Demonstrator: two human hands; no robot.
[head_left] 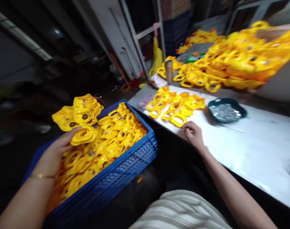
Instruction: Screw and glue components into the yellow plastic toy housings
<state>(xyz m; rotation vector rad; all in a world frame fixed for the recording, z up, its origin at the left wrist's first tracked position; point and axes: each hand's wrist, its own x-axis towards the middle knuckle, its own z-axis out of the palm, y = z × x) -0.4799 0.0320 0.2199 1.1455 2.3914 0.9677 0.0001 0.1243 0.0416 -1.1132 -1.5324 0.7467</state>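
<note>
In my left hand (60,143) is a small stack of yellow plastic pieces with oval handle loops (84,135), gripped by the loops. The stack is above a blue plastic crate (126,148), which is heaped with similar yellow pieces (109,136). My right hand (194,133) is at the near edge of the white table (252,146), its fingers curled and pinched together. Its fingertips are right beside the loop of a yellow piece (178,121) in a group lying on the table. Whether they grip that loop cannot be made out.
A dark green bowl (227,109) of small shiny metal parts stands on the table. Behind it rises a large pile of yellow pieces (240,60), with a metal flask (169,71) at its left end. A broom-like orange tool (121,74) leans by the wall.
</note>
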